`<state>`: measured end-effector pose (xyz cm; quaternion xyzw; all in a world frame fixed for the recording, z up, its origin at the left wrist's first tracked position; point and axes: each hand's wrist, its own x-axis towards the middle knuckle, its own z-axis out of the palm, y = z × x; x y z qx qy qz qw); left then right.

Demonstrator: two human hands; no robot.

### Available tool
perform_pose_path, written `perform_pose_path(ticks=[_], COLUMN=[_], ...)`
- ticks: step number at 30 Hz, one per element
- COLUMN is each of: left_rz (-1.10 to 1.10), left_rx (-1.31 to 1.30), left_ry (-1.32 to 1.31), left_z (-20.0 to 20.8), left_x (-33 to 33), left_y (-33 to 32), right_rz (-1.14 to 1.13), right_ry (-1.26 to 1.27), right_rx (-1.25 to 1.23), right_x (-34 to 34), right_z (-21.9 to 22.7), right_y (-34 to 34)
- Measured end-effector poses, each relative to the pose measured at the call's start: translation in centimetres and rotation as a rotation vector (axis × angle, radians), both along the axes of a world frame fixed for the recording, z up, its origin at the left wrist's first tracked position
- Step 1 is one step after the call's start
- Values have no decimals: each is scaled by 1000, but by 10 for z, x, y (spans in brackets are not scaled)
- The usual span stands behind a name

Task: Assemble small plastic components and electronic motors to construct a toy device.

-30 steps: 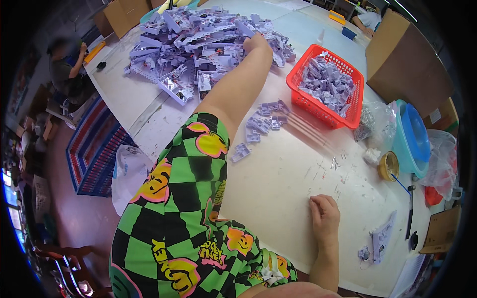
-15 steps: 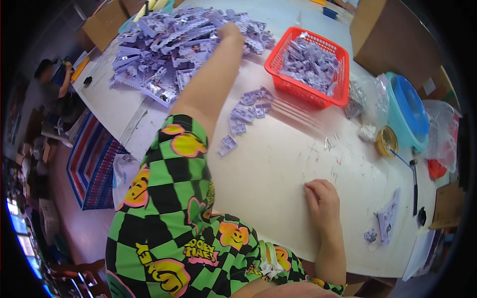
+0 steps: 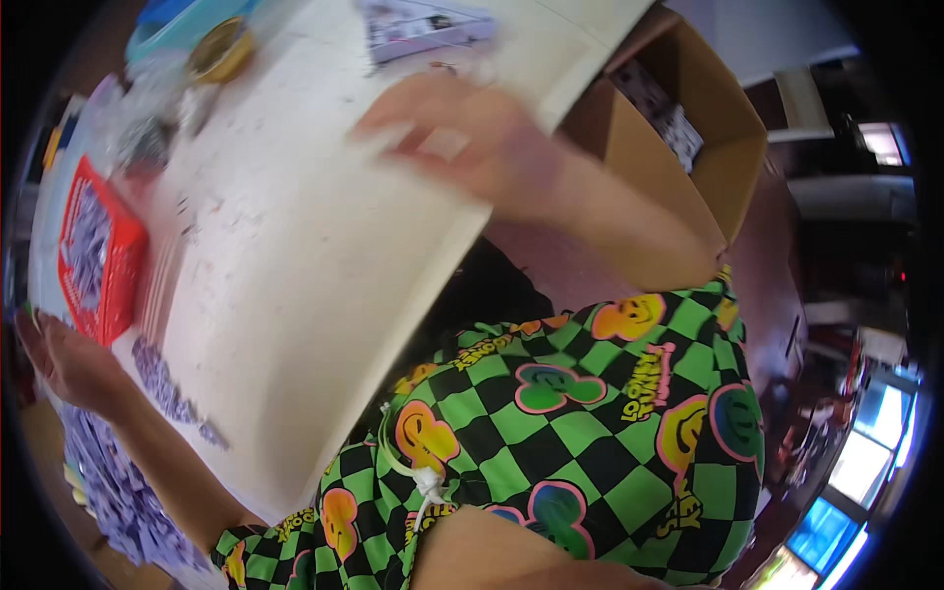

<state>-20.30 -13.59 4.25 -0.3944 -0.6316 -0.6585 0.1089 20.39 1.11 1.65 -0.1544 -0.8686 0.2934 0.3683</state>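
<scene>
Both bare hands are shown over a white table. The right hand is seen, blurred, in the upper middle of the frame, with its fingers curved; whether anything is gripped cannot be told. Just above it, at the top edge, a long lavender part is placed on the table. The left hand is seen at the left edge, its fingers bent beside a red basket; its grip cannot be made out. Small lavender pieces are contained in the basket. A heap of lavender parts is spread across the lower left, partly covered by the left forearm, and a short row of loose pieces is laid out between heap and basket. A yellowish bowl is located at upper left, and an open cardboard box at upper right, beside the table.
</scene>
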Motion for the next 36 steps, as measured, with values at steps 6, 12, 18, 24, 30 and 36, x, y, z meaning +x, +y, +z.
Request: perform_pose_path(ticks=[6,12,18,24,30,36], left_rz=[-940,-1429,-1443,-1441,-1471,-1470], left_rx=[-284,-604,-766,-822,-783,-809], left_ry=[486,951,937,1018,1127,1088], left_z=[-1,-25,-35,-13,1,-3], left_x=[201,231,212,208,190,188], left_y=[54,45,9,-10,-26,-34], right_rz=[-976,-1475,-1178,-1506,-1750,-1509], right_ry=[173,-523,-1427,-1216,-956,-705], right_rx=[-25,-606,-601,-779,-826,-1160], right_x=[234,390,335,341,320,368], right_z=[47,-66,-177,-248,-221,-223], right_y=[92,109,89,50,16,13])
